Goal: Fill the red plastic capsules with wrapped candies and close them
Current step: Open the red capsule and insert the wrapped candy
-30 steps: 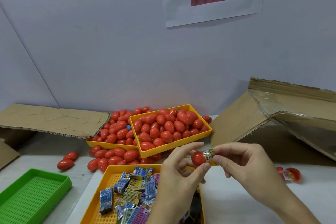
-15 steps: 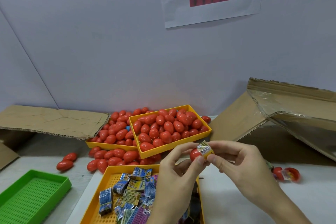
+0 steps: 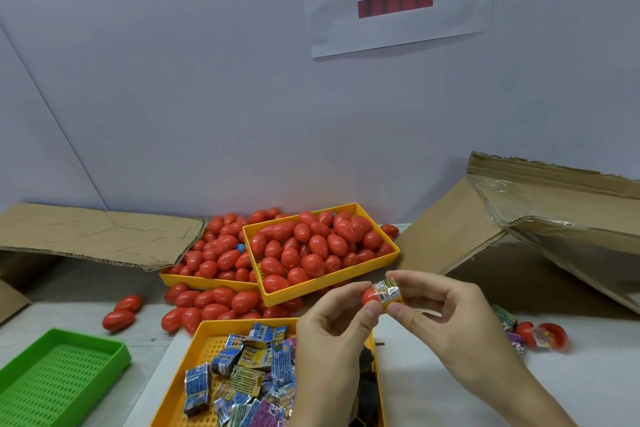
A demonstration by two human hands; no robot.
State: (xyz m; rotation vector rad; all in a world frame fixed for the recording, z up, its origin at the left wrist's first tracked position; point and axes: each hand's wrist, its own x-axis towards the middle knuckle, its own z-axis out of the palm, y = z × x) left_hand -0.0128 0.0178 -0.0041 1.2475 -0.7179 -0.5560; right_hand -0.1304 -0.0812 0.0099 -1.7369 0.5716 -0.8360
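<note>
Progress: many closed red capsules are lying in 2 yellow trays and loose on the counter; plenty of wrapped candies are still waiting in the near tray.
Capsule half: your left hand is pinching it between thumb and fingers, above the near tray.
Candy: your right hand is pinching it, touching the capsule mouth, I judge not yet fully inside.
Left to do: closing this 1.

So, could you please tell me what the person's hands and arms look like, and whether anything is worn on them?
Both hands are bare: the left hand and the right hand show no gloves, rings or watch. The wrists and the visible parts of the forearms are bare too, with no sleeve in view. The nails are short and unpainted.
</note>
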